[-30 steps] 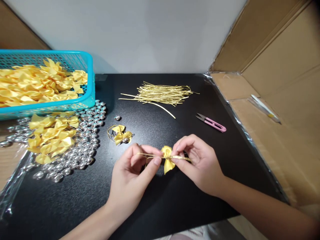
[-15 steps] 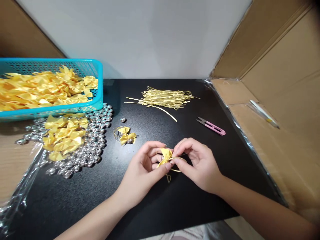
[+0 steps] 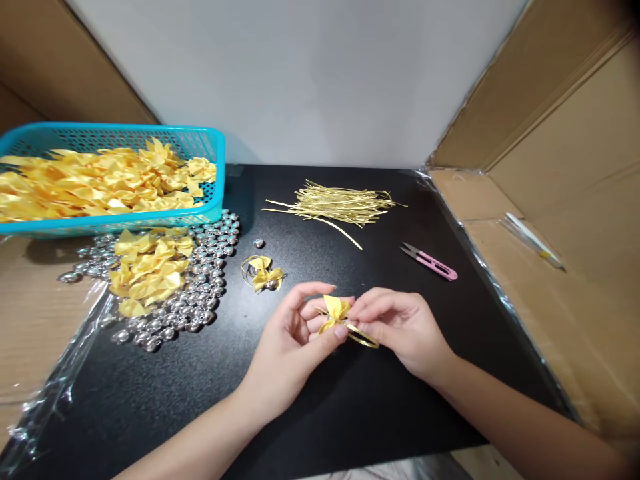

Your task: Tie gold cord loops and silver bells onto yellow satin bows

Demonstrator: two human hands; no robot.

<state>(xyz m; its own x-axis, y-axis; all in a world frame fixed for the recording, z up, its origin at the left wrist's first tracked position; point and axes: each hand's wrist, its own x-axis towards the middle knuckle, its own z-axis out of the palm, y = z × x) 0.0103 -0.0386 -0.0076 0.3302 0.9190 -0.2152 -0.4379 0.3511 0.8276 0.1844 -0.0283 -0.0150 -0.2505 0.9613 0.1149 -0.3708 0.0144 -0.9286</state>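
Between thumb and fingers, my left hand (image 3: 303, 333) pinches a yellow ribbon bow (image 3: 335, 309). My right hand (image 3: 403, 327) is closed at the bow's right side, its fingertips on a loop of gold cord (image 3: 364, 337) that runs from the bow. Fingers cover the spot where cord and bow meet. Just beyond my left hand lie bows with bells and a gold cord loop (image 3: 267, 277) on the black table. A single silver bell (image 3: 259, 243) sits behind them.
A turquoise basket (image 3: 220, 173) full of yellow bows stands at the back left. Before it are silver bells (image 3: 200, 310) and a pile of bows (image 3: 150, 273). Gold cords (image 3: 345, 203) lie at the back, pink thread snips (image 3: 435, 265) to the right, a white-handled tool (image 3: 535, 240) on cardboard.
The view has shifted slightly, so the table things sit further right. My right fingers have closed in nearer the bow, and the cord loop now hangs lower right of it.
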